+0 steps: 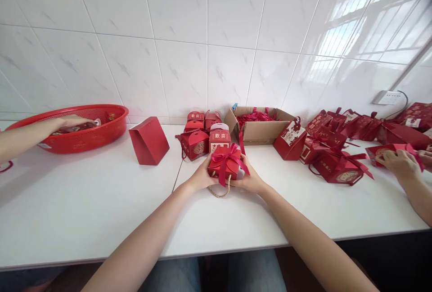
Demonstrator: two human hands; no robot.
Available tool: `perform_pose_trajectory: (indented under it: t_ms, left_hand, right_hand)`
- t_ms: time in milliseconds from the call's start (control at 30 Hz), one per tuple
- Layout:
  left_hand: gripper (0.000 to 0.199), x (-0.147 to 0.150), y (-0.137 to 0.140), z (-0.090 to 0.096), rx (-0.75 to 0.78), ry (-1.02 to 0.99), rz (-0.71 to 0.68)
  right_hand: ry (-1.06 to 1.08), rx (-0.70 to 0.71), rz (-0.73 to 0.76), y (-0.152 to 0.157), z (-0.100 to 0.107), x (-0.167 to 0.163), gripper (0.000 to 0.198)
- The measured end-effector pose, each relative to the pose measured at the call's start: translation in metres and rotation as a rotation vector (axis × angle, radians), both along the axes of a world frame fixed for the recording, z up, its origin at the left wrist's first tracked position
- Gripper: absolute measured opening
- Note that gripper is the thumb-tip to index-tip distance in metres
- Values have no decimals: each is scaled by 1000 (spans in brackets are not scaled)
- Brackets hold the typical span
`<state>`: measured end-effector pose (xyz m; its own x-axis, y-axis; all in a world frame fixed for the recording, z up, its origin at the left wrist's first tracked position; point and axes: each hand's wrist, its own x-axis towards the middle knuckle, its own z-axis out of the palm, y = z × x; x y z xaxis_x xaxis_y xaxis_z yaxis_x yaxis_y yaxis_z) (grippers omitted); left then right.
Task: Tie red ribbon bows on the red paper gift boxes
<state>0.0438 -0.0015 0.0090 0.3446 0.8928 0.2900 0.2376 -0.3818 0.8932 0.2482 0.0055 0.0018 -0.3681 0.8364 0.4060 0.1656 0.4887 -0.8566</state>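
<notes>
A small red gift box (216,169) with a dark pink ribbon bow (227,159) on top is held between my two hands, just above the white table. My left hand (202,175) grips its left side and my right hand (249,176) its right side; most fingertips are hidden behind the box. A twisted rope handle (221,194) hangs from its near side. Right behind it stands a red box with white lettering (219,137), beside other small red boxes (195,143).
A cardboard box of ribbons (259,132) stands at the back. A plain red box (149,141) is left of centre. At far left, another person's hand (76,121) reaches into a red basket (111,137). Finished-looking gift boxes (340,166) and a co-worker's hand (401,161) are at right.
</notes>
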Motion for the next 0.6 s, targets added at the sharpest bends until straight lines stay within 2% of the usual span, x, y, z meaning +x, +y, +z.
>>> perform_pose_trajectory:
  t_ms: [100, 200, 367, 467, 533, 600]
  left_hand:
    - [96, 1, 0, -4, 20, 110, -48]
    - [105, 0, 1, -8, -1, 214, -37]
    - [104, -3, 0, -10, -32, 299, -44]
    - [96, -2, -2, -7, -2, 300, -82]
    - [94, -1, -3, -6, 9, 296, -91]
    - [92, -1, -4, -5, 3, 291, -82]
  right_hand:
    - [-1, -99, -89, -10, -9, 17, 86]
    - [2, -138, -229, -24, -16, 50, 79]
    - [52, -216, -661, -37, -27, 130, 85]
    - [30, -178, -892, -34, -29, 175, 91]
    - [-69, -107, -1021, -28, -29, 198, 88]
    - [-197, -100, -1108, -18, -29, 216, 87]
